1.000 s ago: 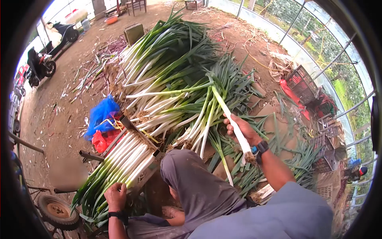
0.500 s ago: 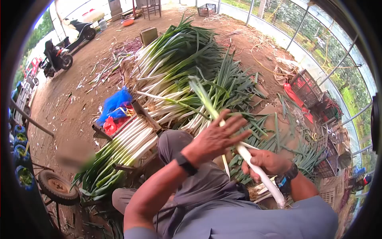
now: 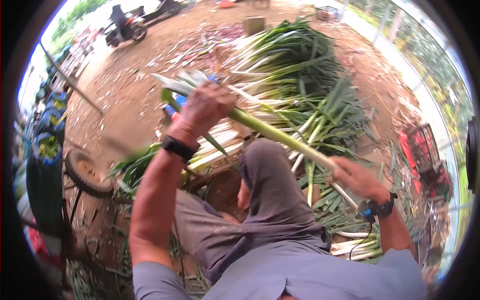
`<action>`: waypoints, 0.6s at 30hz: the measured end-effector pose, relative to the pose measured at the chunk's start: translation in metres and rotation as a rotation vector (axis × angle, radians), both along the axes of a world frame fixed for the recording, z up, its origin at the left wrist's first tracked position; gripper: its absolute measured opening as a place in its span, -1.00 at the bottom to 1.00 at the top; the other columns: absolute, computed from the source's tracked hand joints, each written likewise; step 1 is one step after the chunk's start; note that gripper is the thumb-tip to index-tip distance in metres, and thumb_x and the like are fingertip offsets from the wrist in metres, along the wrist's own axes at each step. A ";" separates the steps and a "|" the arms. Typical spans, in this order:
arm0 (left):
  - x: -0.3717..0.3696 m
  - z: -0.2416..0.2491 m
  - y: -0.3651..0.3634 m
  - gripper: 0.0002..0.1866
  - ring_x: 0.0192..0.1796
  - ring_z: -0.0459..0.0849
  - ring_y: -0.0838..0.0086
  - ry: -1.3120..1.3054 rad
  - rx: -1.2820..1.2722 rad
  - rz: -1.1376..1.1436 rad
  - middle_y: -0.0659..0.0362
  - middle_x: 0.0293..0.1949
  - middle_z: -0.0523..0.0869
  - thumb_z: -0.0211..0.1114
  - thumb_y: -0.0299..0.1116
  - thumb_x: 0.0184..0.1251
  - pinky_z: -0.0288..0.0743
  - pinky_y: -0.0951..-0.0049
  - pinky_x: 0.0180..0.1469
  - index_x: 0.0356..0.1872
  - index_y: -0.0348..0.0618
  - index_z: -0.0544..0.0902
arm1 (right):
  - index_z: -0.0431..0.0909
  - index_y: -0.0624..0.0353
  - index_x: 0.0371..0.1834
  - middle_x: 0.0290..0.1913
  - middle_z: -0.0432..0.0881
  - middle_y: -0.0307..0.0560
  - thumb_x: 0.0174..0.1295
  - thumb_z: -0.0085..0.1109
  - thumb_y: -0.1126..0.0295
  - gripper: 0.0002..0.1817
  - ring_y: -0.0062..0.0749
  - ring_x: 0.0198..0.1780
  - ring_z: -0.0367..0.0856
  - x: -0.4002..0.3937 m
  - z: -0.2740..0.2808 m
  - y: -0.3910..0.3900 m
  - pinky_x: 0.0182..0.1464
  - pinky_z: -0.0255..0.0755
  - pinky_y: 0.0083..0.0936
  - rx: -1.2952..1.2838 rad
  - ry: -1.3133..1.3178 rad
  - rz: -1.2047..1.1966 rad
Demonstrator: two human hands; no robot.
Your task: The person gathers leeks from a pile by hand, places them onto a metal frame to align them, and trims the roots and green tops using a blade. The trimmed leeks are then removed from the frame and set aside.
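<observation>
A long leek [image 3: 280,135] with a pale stem and green leaves slants across in front of my knees. My left hand [image 3: 207,107] is closed around its leafy top, and the leaf ends stick out past the fist. My right hand [image 3: 357,180] has its fingers round the white lower stem; the thin end shows below it. Under my left forearm, a row of leeks [image 3: 227,137] lies in a low frame, partly hidden. A large pile of leeks [image 3: 295,62] spreads over the ground ahead.
Several white stems [image 3: 357,247] lie by my right hip among leaf scraps. A wheel [image 3: 87,170] stands at the left. Crates [image 3: 422,145] and red cloth [image 3: 409,157] are at the right. A scooter [image 3: 125,27] is parked at the back left.
My left hand has gone from open over the stem to gripping the leafy top, pulled to the left. The leek now slants more flatly. My view has swung left and down.
</observation>
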State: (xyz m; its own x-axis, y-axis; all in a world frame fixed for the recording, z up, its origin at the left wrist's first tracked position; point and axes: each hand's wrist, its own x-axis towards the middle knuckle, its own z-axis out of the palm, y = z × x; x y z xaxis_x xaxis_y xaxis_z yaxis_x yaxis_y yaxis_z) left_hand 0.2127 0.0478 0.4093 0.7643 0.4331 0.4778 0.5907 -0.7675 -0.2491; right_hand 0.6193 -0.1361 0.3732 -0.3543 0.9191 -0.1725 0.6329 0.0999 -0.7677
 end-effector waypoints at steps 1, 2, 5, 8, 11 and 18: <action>-0.038 0.007 0.001 -0.89 -0.22 0.69 0.27 0.002 0.029 0.094 0.19 -0.40 0.66 0.37 -0.40 0.05 0.54 0.25 -0.02 -0.39 0.00 0.62 | 0.47 0.12 0.37 -0.19 0.70 -0.03 0.55 0.02 0.12 -0.54 -0.38 -0.19 0.68 -0.018 0.008 0.022 -0.09 0.55 -0.41 0.079 -0.053 0.008; -0.077 0.015 -0.001 -0.91 -0.22 0.70 0.26 0.009 0.058 0.183 0.19 -0.43 0.66 0.38 -0.39 0.07 0.56 0.24 -0.05 -0.41 0.02 0.62 | 0.54 0.14 0.29 -0.17 0.71 0.03 0.55 0.02 0.12 -0.58 -0.30 -0.15 0.71 -0.043 0.016 0.048 -0.07 0.55 -0.38 0.159 -0.100 0.010; -0.187 0.047 -0.023 -0.81 -0.16 0.74 0.22 0.107 0.235 0.477 0.14 -0.33 0.74 0.44 -0.46 -0.01 0.58 0.20 -0.02 -0.34 -0.04 0.66 | 0.57 0.19 0.24 -0.12 0.71 0.07 0.55 0.02 0.10 -0.57 -0.19 -0.13 0.71 -0.126 0.005 0.128 -0.07 0.53 -0.34 0.446 0.040 0.183; -0.260 0.088 -0.066 -0.77 -0.04 0.72 0.12 0.171 0.176 0.768 0.09 -0.22 0.76 0.44 -0.47 0.06 0.55 0.16 0.06 -0.20 -0.05 0.71 | 0.55 0.17 0.25 -0.08 0.71 0.13 0.53 0.04 0.06 -0.54 -0.06 -0.10 0.70 -0.226 -0.012 0.203 -0.06 0.52 -0.26 0.587 0.167 0.394; -0.311 0.080 -0.082 -0.77 -0.04 0.71 0.13 0.292 0.142 0.877 0.08 -0.20 0.76 0.43 -0.45 0.09 0.55 0.16 0.07 -0.18 -0.06 0.71 | 0.56 0.05 0.23 -0.07 0.71 0.15 0.53 0.03 0.06 -0.60 0.01 -0.09 0.70 -0.306 -0.046 0.251 -0.07 0.53 -0.19 0.546 0.088 0.492; -0.317 -0.117 -0.052 -0.89 -0.21 0.69 0.15 0.268 -0.070 0.974 0.08 -0.36 0.70 0.22 -0.49 0.17 0.50 0.08 -0.09 -0.30 -0.03 0.64 | 0.52 0.14 0.24 0.04 0.68 0.24 0.54 -0.04 0.02 -0.53 0.13 0.12 0.63 -0.316 -0.190 0.290 0.13 0.50 -0.08 0.272 -0.145 0.608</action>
